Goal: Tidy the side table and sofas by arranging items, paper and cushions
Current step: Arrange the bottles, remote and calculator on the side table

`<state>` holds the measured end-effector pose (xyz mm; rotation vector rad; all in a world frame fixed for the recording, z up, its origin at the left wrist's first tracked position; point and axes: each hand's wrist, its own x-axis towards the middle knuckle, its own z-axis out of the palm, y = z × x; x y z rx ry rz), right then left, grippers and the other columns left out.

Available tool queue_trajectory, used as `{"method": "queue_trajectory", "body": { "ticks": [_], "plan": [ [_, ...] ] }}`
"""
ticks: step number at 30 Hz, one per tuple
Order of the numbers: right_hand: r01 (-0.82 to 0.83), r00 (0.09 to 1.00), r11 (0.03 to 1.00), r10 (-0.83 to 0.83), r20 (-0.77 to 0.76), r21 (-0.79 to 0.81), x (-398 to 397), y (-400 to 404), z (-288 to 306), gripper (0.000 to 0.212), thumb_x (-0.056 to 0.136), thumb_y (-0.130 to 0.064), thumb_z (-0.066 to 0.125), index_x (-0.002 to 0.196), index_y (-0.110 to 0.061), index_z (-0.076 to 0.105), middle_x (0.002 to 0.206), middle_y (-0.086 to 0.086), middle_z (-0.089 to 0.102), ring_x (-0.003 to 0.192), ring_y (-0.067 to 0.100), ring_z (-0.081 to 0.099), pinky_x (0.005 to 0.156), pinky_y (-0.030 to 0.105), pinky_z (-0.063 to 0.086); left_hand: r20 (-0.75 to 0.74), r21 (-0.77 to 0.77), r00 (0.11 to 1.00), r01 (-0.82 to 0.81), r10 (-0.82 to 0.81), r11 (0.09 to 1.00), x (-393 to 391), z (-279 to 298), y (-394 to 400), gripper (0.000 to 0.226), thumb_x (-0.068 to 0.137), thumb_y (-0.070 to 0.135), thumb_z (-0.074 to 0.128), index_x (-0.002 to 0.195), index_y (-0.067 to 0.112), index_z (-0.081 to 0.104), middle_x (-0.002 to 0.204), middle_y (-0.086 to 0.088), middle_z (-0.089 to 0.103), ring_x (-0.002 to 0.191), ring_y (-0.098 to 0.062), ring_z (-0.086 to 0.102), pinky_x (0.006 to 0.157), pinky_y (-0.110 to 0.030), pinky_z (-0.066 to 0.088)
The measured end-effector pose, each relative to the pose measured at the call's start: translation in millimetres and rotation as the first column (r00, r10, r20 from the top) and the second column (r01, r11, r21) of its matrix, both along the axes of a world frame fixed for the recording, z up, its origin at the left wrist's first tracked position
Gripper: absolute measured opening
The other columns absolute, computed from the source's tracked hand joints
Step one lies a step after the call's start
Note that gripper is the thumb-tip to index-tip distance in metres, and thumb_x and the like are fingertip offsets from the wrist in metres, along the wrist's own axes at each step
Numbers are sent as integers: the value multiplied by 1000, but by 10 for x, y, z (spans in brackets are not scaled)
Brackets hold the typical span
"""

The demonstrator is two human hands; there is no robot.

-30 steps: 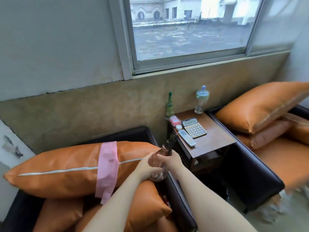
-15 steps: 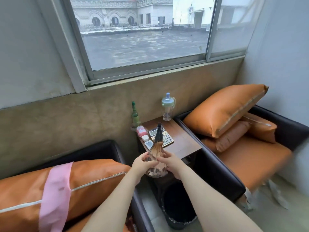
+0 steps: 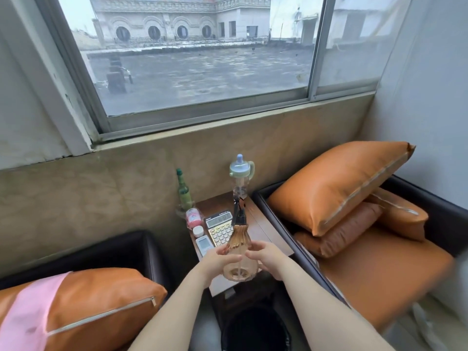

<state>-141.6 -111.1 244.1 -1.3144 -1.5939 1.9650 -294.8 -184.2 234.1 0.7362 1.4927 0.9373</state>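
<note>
Two hands are wrapped around an amber ribbed spray bottle (image 3: 239, 252), which is held upright above the near end of the side table (image 3: 264, 233). The left hand (image 3: 217, 262) is curled against the bottle's left flank and the right hand (image 3: 266, 257) against its right, fingers bent round the wide lower body; the black trigger head (image 3: 239, 211) stands free above them. Whether the base is touching the tabletop cannot be told, though it appears to be just above the front edge.

Behind the bottle, a calculator (image 3: 219, 228) and a white remote (image 3: 205, 244) are laid side by side, with a small white jar (image 3: 198, 231) and a pink-labelled container (image 3: 193, 217) at the left edge. A green glass bottle (image 3: 184, 191) and a clear drinking bottle with a green lid (image 3: 240, 178) are stood against the wall. Orange cushions (image 3: 336, 186) are stacked on the right sofa, and another cushion with a pink band (image 3: 83, 307) lies on the left sofa. A dark bin (image 3: 255, 330) sits below the table.

The step in hand is judged to be the placing of the spray bottle among the table items. The bare strip at the table's right side seems the likeliest spot; a level set-down is called for, clear of the calculator, before both grips are released.
</note>
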Motion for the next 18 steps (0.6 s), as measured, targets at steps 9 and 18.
{"method": "queue_trajectory", "body": {
  "ticks": [9, 18],
  "plan": [
    [11, 998, 999, -13, 61, 40, -186, 899, 15, 33, 89, 4, 54, 120, -10, 55, 110, 2, 59, 101, 14, 54, 84, 23, 45, -128, 0, 990, -64, 64, 998, -120, 59, 944, 49, 70, 15, 79, 116, 18, 62, 106, -3, 70, 100, -20, 65, 90, -33, 52],
    [-112, 984, 966, 76, 160, 231, -658, 1689, -119, 55, 74, 9, 70, 122, -10, 53, 91, 1, 58, 81, 10, 55, 70, 10, 43, -349, 52, 902, -252, 254, 966, -283, -60, 1579, 65, 80, -3, 68, 139, 11, 45, 127, -5, 57, 116, -19, 55, 100, -31, 45]
  ]
}}
